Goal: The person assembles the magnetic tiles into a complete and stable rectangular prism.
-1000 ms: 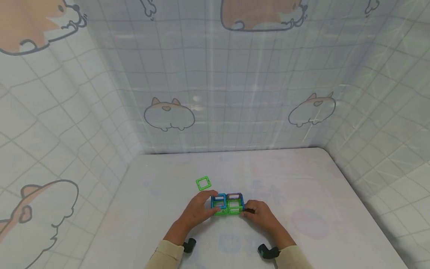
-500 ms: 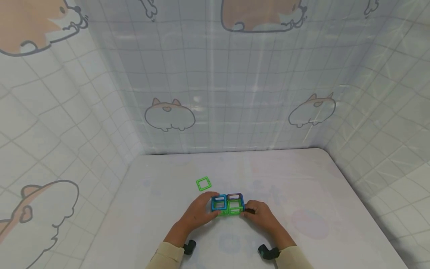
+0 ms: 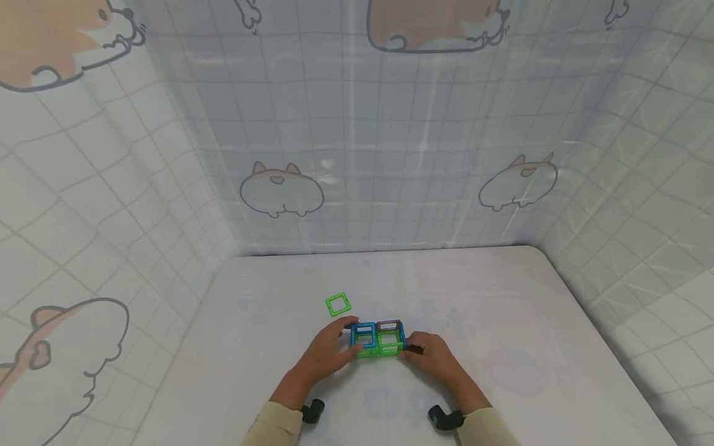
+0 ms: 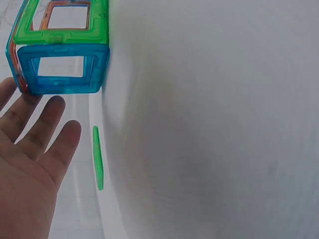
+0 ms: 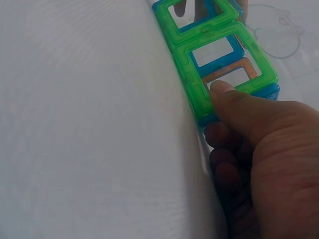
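Observation:
A low box of magnetic tiles (image 3: 378,354), two squares wide, stands on the table between both hands. Green frames form its front; blue and orange-brown ones show elsewhere. My right hand (image 3: 432,356) holds its right end, thumb on a green front tile (image 5: 185,62) and the other fingers bent beside the end. At the left end, my left hand (image 3: 323,354) has its thumb by the front edge and index finger at the back corner. In the left wrist view, its loosely spread fingers (image 4: 47,122) reach up to a blue end tile (image 4: 62,50).
One loose green square tile (image 3: 348,300) lies flat behind the left hand. The white table (image 3: 268,297) ends at a hanging sheet (image 3: 390,204) with cartoon dogs, with more sheeting at both sides. Black wrist devices (image 3: 445,418) sit at the sleeves.
The blue top tile at the left end has tipped slightly down toward the front. The left index finger has drawn a little away from the box. The right hand has stayed in place.

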The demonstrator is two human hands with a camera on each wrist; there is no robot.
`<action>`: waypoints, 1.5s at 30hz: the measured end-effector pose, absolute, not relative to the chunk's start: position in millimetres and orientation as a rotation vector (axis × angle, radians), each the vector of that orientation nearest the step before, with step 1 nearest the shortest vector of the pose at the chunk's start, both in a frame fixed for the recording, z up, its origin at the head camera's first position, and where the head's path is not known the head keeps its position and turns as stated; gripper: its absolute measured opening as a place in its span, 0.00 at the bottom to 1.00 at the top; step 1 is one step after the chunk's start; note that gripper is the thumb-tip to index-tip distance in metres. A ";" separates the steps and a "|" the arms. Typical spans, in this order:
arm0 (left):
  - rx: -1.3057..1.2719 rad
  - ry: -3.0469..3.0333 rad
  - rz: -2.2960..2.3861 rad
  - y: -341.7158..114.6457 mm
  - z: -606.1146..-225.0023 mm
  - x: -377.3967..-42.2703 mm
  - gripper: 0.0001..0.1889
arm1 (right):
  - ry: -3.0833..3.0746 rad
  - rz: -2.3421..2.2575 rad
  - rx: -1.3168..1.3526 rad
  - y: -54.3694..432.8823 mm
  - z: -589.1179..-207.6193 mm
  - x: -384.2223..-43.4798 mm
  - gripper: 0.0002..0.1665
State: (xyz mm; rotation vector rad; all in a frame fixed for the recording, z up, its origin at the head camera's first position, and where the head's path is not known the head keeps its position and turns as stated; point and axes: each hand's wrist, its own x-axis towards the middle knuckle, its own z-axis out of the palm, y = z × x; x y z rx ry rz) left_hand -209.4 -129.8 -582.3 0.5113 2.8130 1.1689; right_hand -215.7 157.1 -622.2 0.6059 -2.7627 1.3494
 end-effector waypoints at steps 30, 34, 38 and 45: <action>0.191 3.074 1.164 -153.4 -594.0 -217.8 0.24 | -2.783 1.332 0.565 156.3 -621.2 -214.1 0.05; 0.129 3.101 1.166 -154.3 -596.5 -219.4 0.22 | -2.795 1.326 0.549 156.3 -620.1 -213.9 0.05; 0.032 3.126 1.141 -156.4 -599.6 -220.9 0.21 | -2.800 1.337 0.537 156.1 -619.6 -213.2 0.04; -0.054 3.116 1.141 -159.9 -602.5 -224.7 0.22 | -2.795 1.362 0.533 156.3 -619.0 -213.0 0.05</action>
